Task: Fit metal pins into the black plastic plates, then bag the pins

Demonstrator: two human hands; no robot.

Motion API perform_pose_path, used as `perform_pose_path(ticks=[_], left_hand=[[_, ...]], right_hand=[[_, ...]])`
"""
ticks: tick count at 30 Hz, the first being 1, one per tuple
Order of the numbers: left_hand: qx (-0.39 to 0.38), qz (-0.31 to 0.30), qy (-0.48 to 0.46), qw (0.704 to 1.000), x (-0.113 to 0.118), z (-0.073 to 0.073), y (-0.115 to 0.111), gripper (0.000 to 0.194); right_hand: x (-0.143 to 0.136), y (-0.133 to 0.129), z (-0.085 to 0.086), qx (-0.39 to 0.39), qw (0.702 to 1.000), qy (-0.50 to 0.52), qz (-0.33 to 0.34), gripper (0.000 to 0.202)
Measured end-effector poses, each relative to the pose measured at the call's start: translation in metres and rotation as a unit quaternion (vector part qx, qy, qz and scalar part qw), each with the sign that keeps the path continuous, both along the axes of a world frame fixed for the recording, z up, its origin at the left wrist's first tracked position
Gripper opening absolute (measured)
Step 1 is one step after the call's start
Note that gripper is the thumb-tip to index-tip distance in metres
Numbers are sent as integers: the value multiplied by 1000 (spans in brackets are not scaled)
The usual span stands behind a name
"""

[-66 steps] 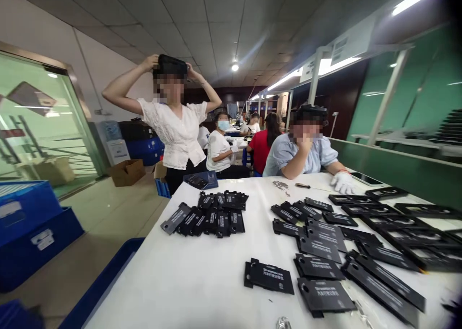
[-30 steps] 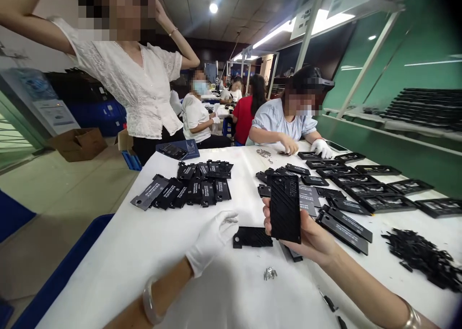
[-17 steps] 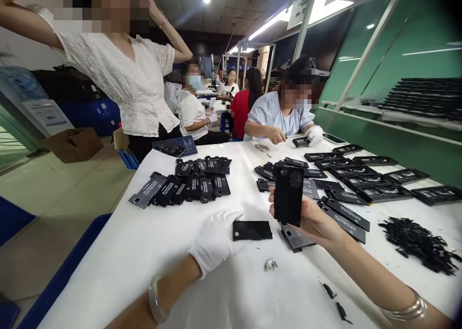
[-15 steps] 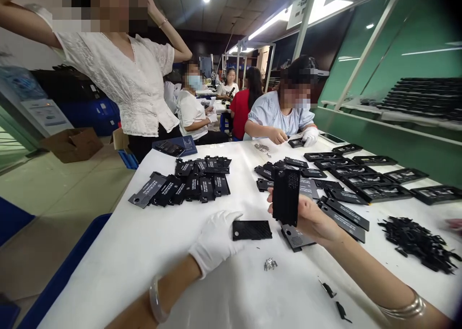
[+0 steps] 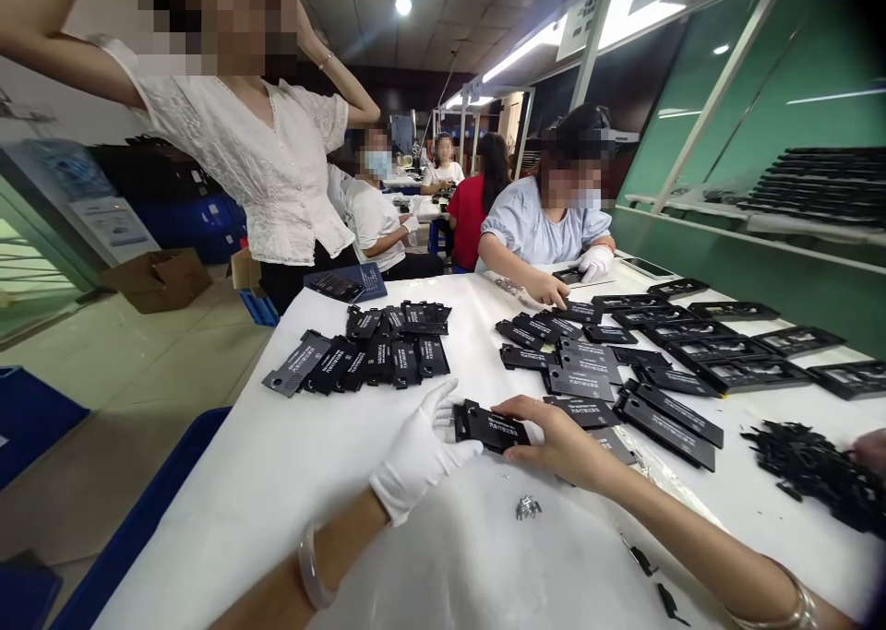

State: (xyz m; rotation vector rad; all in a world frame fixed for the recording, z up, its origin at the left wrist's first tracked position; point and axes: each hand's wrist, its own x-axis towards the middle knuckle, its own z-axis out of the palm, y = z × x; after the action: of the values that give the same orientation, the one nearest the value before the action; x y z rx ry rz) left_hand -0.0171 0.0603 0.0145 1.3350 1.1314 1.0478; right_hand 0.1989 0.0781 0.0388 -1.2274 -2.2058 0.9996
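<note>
- Head view: a black plate [image 5: 493,427] is seen over the bench [image 5: 415,575], directly between the two hands, with its lettered face up.
- Its long axis is set roughly from left to right, the right end being turned slightly toward the wearer; both hands are about equally near, one at each end.
- By the bare right hand [image 5: 571,441] the right end is gripped, with the fingers on the far edge and the thumb on the near edge.
- The gloved left hand [image 5: 421,450] is held at the left end with fingers spread and thumb apart, in a wide curve; the thumb is brought up to the near corner, but whether any weight is taken cannot be told.
- Whether the plate is rested fully on the bench, or on another piece, is hidden.
- Small metal pins [image 5: 527,507] are gathered just on the near side of the plate, touched by neither hand.
</note>
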Motion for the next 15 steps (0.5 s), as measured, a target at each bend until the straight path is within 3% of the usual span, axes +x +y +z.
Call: perform_pose_path(ticks=[5,15], left_hand=[[-45,-10,-47,998,0,6,-1,100],[-5,-5,-4,1000,0,-5,-1,91]], right_hand=[[-3,-1,-3,-31,999,7,-6,57],[-12,-4,5,27,998,-49,7,56]])
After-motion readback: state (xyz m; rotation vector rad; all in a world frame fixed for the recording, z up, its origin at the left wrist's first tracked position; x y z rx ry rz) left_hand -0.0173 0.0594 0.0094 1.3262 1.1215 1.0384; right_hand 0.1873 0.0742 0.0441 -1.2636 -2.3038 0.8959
